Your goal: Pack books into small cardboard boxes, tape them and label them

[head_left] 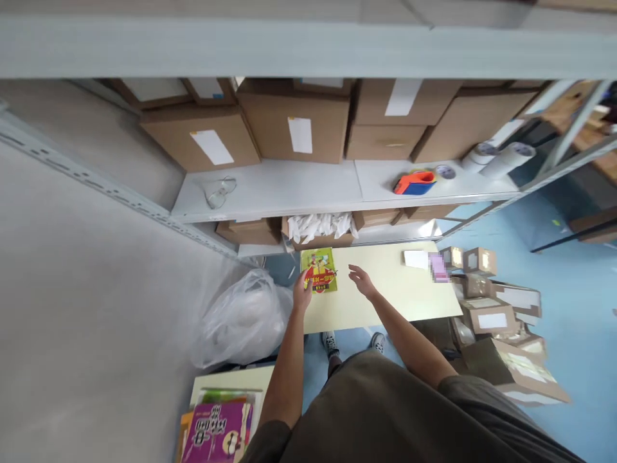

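Observation:
A green and yellow picture book [322, 260] with a red patch on its cover lies at the left end of the cream table [385, 289]. My left hand [302, 292] is at the book's left edge, thumb over the cover and the other fingers partly hidden; it appears to grip that edge. To the right of the book, my right hand [361, 281] hovers over the table with its fingers apart and nothing in them. A white pad or box [416, 259] and a pink blurred item [438, 267] rest at the table's right end.
Metal shelving with cardboard boxes [315, 138] rises behind the table. On its shelf sit an orange and blue tape dispenser [415, 182] and tape rolls [508, 161]. A clear plastic bag [243, 321] bulges at left. Purple books [216, 432] lie lower left; cartons [491, 319] crowd the right.

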`<state>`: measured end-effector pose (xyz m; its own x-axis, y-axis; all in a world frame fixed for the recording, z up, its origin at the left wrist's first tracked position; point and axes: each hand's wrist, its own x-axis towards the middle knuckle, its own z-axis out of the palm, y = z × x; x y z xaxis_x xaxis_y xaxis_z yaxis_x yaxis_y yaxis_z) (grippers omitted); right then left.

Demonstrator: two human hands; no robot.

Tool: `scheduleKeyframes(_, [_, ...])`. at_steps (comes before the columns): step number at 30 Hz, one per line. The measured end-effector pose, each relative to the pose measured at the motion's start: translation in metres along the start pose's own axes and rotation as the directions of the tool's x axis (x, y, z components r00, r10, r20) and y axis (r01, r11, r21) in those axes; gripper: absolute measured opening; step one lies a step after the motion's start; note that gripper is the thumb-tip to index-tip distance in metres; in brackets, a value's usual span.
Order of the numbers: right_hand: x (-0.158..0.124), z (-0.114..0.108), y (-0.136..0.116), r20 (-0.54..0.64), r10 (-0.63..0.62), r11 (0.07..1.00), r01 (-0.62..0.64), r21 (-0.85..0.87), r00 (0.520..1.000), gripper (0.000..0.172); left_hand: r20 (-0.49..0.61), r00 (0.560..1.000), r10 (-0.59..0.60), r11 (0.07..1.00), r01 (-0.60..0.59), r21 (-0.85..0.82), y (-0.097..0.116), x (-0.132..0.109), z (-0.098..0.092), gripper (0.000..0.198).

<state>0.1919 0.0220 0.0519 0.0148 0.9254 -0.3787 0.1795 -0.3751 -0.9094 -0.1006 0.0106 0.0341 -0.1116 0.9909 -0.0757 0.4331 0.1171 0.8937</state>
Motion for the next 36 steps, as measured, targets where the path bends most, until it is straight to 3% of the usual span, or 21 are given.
scheduleKeyframes(5, [-0.030,-0.068,-0.029,-0.149,-0.182,0.980,0.167,-0.107,0.972,0.048,0.045,0.981,0.190,0.981,-0.191,0.024,0.057,0.012,0.020,0.050])
scheduleKeyframes(12, [-0.054,-0.168,-0.046,-0.327,-0.290,0.955,0.249,-0.161,0.899,0.051,0.158,0.915,0.372,0.920,-0.386,0.072,0.150,0.033,0.086,0.049])
scheduleKeyframes(17, [-0.040,-0.240,-0.072,-0.338,-0.342,0.937,0.294,-0.187,0.877,0.052,0.176,0.894,0.411,0.901,-0.428,0.073,0.218,0.047,0.137,0.056])
scheduleKeyframes(22, [0.008,-0.294,-0.117,-0.271,-0.408,0.909,0.358,-0.214,0.872,0.055,0.148,0.917,0.372,0.918,-0.386,0.088,0.265,0.050,0.173,0.058])
scheduleKeyframes(26, [0.069,-0.319,-0.172,-0.144,-0.514,0.825,0.441,-0.354,0.846,0.061,0.081,0.935,0.346,0.927,-0.354,0.128,0.280,0.043,0.183,0.059])
scheduleKeyframes(30, [0.133,-0.326,-0.226,-0.007,-0.603,0.699,0.525,-0.486,0.797,0.064,-0.004,0.950,0.312,0.933,-0.306,0.189,0.284,0.031,0.177,0.057])
scheduleKeyframes(33, [0.169,-0.320,-0.252,0.048,-0.546,0.674,0.473,-0.568,0.836,0.060,-0.029,0.952,0.303,0.932,-0.290,0.216,0.282,0.021,0.170,0.057])
scheduleKeyframes(36, [0.187,-0.311,-0.260,0.055,-0.484,0.656,0.404,-0.638,0.873,0.049,-0.051,0.958,0.283,0.938,-0.266,0.221,0.277,0.014,0.161,0.057])
